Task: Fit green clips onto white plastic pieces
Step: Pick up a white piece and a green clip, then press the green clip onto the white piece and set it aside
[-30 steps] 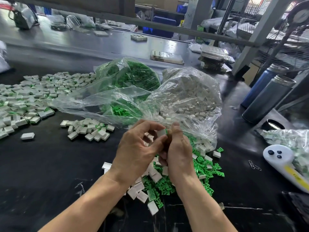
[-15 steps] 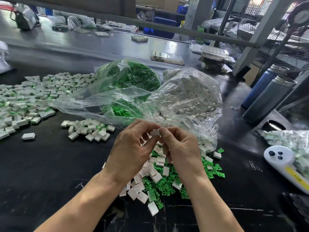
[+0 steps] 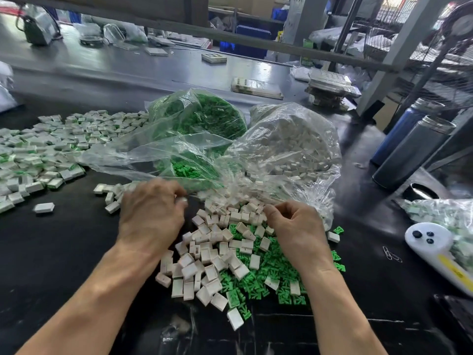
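A loose heap of white plastic pieces [image 3: 212, 254] lies on the black table in front of me, on top of scattered green clips [image 3: 258, 283]. My left hand [image 3: 151, 213] is blurred, left of the heap, with curled fingers that pinch something small and pale, apparently a white piece [image 3: 183, 200]. My right hand [image 3: 294, 226] hovers over the heap's right side with thumb and fingers curled near the pieces; what they hold is hidden. Behind the heap stand an open clear bag of green clips [image 3: 199, 119] and a clear bag of white pieces [image 3: 294, 142].
A small cluster of pieces [image 3: 110, 193] and a wide spread of fitted pieces [image 3: 46, 149] lie to the left. At right stand two metal flasks [image 3: 412, 149], a white handheld device [image 3: 435, 247], another bag [image 3: 445, 213] and paper clips [image 3: 391, 254].
My hands, joined on one piece above the heap before, have parted and dropped. The left hand swung left and the right hand moved right over the white pieces.
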The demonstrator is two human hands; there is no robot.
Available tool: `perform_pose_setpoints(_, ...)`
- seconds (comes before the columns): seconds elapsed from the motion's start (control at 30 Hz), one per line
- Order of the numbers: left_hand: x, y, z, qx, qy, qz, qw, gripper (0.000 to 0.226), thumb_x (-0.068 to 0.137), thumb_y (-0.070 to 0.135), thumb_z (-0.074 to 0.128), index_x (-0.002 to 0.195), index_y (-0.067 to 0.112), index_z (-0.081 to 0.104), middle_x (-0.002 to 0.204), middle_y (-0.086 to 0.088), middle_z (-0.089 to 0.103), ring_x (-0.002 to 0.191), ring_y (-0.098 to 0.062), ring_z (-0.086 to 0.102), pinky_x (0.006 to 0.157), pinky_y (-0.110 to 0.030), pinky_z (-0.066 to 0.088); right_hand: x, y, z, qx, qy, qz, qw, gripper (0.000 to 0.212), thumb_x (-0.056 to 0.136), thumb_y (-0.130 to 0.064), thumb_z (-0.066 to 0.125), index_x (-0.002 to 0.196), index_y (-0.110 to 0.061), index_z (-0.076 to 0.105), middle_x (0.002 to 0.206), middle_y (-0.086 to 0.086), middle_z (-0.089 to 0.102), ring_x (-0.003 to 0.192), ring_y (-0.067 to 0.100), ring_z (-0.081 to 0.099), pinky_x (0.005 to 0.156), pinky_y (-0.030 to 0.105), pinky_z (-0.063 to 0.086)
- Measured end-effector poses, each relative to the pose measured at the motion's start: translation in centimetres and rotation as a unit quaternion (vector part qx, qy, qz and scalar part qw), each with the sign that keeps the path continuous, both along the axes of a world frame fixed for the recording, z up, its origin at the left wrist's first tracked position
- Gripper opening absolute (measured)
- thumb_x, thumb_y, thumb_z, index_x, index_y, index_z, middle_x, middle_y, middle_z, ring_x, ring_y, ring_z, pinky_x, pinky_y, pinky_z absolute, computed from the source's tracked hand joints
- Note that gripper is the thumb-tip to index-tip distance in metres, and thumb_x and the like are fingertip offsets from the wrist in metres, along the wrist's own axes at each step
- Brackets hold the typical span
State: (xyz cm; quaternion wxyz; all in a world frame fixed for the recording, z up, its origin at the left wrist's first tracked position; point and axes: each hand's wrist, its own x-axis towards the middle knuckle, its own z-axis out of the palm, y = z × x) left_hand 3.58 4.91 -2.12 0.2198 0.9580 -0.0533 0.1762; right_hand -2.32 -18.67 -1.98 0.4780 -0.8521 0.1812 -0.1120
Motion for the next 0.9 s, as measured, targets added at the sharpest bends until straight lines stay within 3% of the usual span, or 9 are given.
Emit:
perform_pose_setpoints(0.17,1.6,1.5,0.1,0.071,0.033,0.098,0.992,0.015,0.097,0.031,0.066,0.108,0.027,0.075,0.108,-0.006,0.067,0.108,-0.032,0.057,0.096,-0.048,0.042,0.1,-1.9,-0.1,-0.084,0.053,-0.034,0.995,0.025,0.099,-0.042,0.067,0.085,-0.023,0.078,0.079,-0.009,0.074,0.079,0.013,0.069,0.077,0.033,0.056)
perform_pose_setpoints(0.43,2.1,2.3,-0.3,0.056,0.044,0.125,0.990,0.028,0.098,0.032,0.064,0.123,0.021,0.072,0.121,-0.013,0.062,0.119,-0.036,0.050,0.104,-0.051,0.037,-0.2,-3.1,0.6,-0.145,0.068,-0.075,0.984,0.015,0.100,-0.033,0.067,0.108,-0.029,0.079,0.106,-0.007,0.077,0.100,0.016,0.068,0.094,0.035,0.055)
perform_pose_setpoints(0.53,1.8,1.7,0.0,0.055,0.019,0.111,0.992,0.025,0.096,0.037,0.068,0.112,0.019,0.074,0.112,-0.014,0.063,0.111,-0.036,0.054,0.097,-0.051,0.041,-0.3,-3.0,0.8,-0.158,0.086,-0.067,0.981,0.015,0.098,-0.035,0.069,0.110,-0.031,0.079,0.110,-0.008,0.076,0.099,0.014,0.068,0.093,0.034,0.055)
perform_pose_setpoints(0.63,0.7,0.6,0.4,-0.005,-0.020,0.050,0.999,0.021,0.095,0.040,0.070,0.094,0.019,0.073,0.092,-0.005,0.069,0.084,-0.023,0.061,0.077,-0.040,0.051,-0.2,-2.6,0.6,-0.165,0.093,-0.053,0.980,0.017,0.096,-0.039,0.071,0.112,-0.036,0.078,0.114,-0.008,0.075,0.098,0.013,0.067,0.091,0.031,0.054)
perform_pose_setpoints(0.7,-0.2,-0.4,0.2,-0.059,0.018,-0.007,0.998,0.017,0.096,0.041,0.068,0.095,0.024,0.069,0.085,0.006,0.068,0.072,-0.009,0.061,0.069,-0.031,0.054,0.1,-2.3,0.6,-0.183,0.105,-0.046,0.976,0.019,0.096,-0.040,0.070,0.114,-0.041,0.075,0.119,-0.006,0.072,0.102,0.015,0.066,0.093,0.032,0.052)
perform_pose_setpoints(0.77,-0.8,-1.3,-0.3,-0.061,0.072,-0.050,0.994,0.013,0.097,0.042,0.065,0.099,0.029,0.067,0.086,0.014,0.065,0.073,-0.002,0.061,0.074,-0.028,0.057,0.3,-2.0,0.6,-0.214,0.122,-0.043,0.968,0.024,0.096,-0.041,0.068,0.120,-0.043,0.072,0.124,-0.004,0.070,0.110,0.019,0.065,0.096,0.035,0.052)
perform_pose_setpoints(0.9,-0.9,-2.0,-1.3,-0.044,0.156,-0.075,0.984,0.010,0.099,0.042,0.062,0.106,0.036,0.066,0.097,0.018,0.057,0.083,0.000,0.060,0.089,-0.034,0.058,0.8,-1.5,0.4,-0.259,0.136,-0.044,0.955,0.031,0.097,-0.038,0.066,0.127,-0.043,0.067,0.127,-0.002,0.068,0.113,0.022,0.064,0.095,0.036,0.052)
